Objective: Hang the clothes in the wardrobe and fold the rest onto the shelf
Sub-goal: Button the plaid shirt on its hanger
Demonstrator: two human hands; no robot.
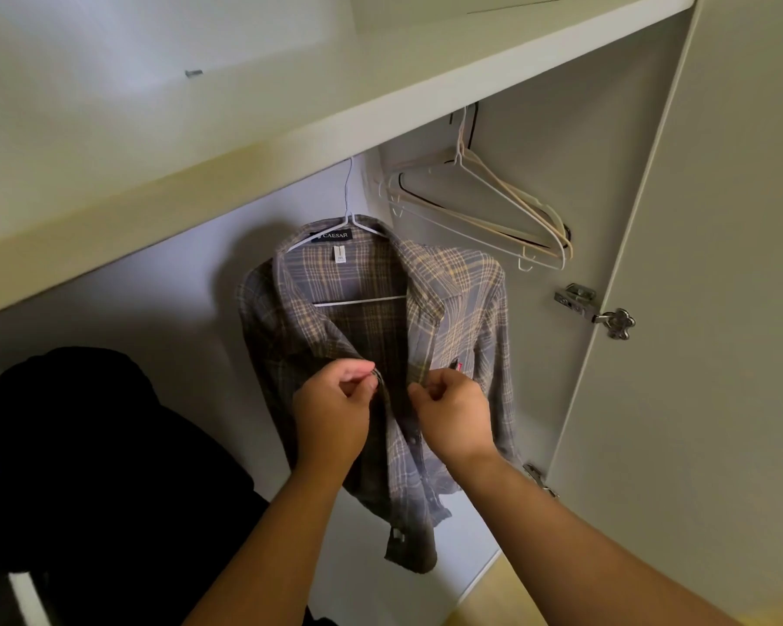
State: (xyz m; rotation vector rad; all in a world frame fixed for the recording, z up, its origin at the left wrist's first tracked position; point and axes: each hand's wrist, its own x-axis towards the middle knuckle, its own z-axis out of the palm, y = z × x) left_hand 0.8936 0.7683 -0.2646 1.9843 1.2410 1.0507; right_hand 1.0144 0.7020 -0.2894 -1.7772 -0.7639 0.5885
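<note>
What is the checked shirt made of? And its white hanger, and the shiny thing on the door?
The checked shirt looks like soft woven cloth, maybe cotton flannel: matte, draping, wrinkled. Its hanger is thin, white and smooth, coated wire or plastic; I cannot tell which. The door hinge is shiny silver metal that glints.

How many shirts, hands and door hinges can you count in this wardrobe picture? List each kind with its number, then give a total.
1 shirt
2 hands: left hand, right hand
2 hinges: upper hinge, lower hinge
Total: 5
</note>
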